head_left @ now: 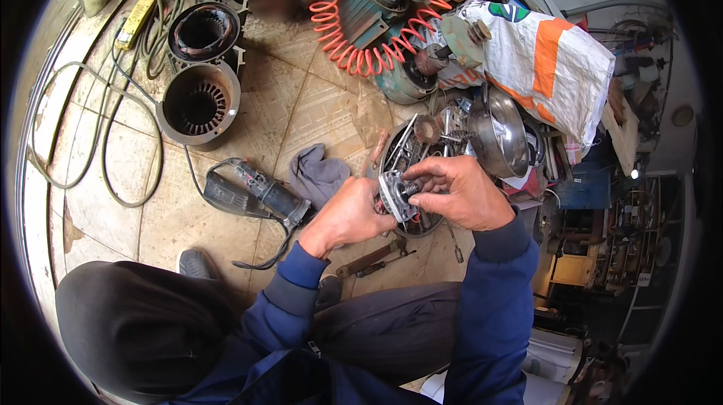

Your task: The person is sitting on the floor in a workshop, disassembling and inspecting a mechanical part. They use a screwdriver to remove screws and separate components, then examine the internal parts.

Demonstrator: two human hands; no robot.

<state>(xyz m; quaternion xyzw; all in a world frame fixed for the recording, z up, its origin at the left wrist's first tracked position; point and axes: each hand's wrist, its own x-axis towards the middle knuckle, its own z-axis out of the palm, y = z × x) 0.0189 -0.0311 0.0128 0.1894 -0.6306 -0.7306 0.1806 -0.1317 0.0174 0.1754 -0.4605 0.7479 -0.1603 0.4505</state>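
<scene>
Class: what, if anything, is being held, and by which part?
A small metal part. The left hand holds its plate-like flange by the edge; the right hand has its fingers at the dark round end, whether gripping cannot be told.

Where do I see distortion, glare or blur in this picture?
Head view: the floor's left edge curves with the fisheye; head view: glare on the metal bowl; head view: a blurred dark patch left of the orange coiled hose.

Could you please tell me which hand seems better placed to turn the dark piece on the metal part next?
Probably the right hand: its thumb and fingers are at the dark piece, while the left hand grips the metal part from its left side.
</scene>
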